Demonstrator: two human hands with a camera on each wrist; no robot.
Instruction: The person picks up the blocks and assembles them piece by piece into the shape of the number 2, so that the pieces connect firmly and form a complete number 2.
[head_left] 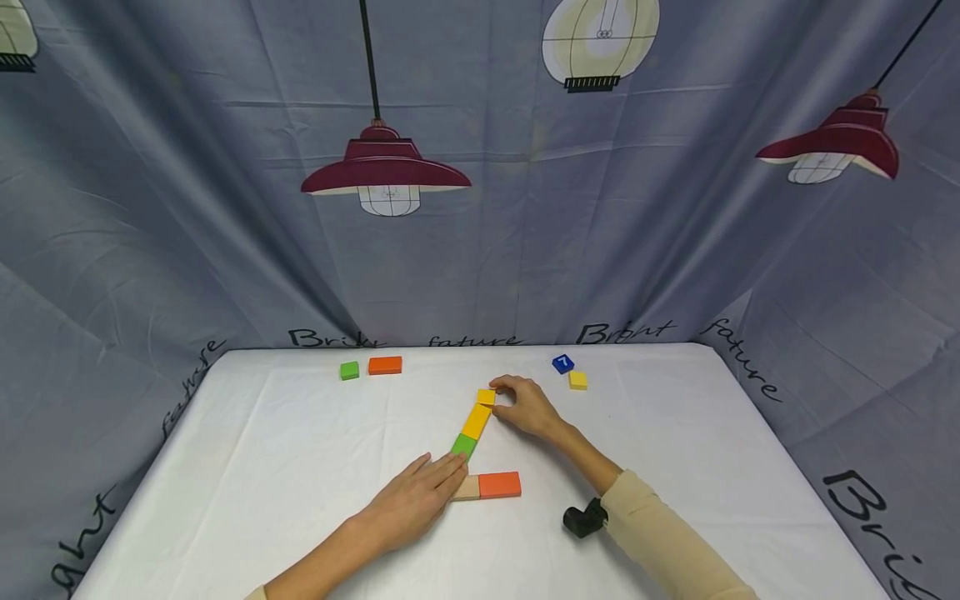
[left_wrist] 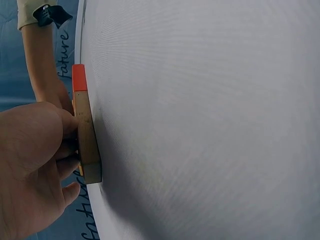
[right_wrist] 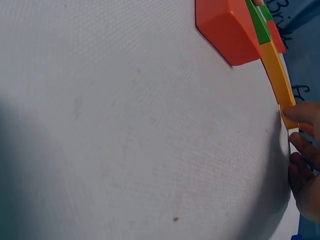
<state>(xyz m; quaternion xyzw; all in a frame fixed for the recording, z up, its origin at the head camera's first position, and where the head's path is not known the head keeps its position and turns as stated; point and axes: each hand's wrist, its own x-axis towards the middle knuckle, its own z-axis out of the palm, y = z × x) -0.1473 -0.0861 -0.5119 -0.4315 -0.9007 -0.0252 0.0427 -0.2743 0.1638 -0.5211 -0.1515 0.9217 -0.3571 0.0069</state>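
Observation:
On the white table, several blocks form a slanted line: a green block (head_left: 463,446), a longer yellow block (head_left: 476,422) and a small yellow block (head_left: 486,397) at its far end. My right hand (head_left: 525,407) pinches the small yellow block between thumb and forefinger. Fairly straight, the fingers of my left hand (head_left: 420,498) rest at the near end of the green block and over a plain wooden block (head_left: 470,487). An orange-red block (head_left: 499,484) adjoins the wooden one on its right. The left wrist view shows the wooden block's long side (left_wrist: 87,130) beside my left fingers.
Far left on the table lie a small green block (head_left: 349,371) and an orange block (head_left: 386,365). Far right are a blue block marked 7 (head_left: 562,363) and a small yellow cube (head_left: 577,381). A black device (head_left: 585,518) sits at my right cuff. Grey-blue cloth (head_left: 480,267) hangs behind.

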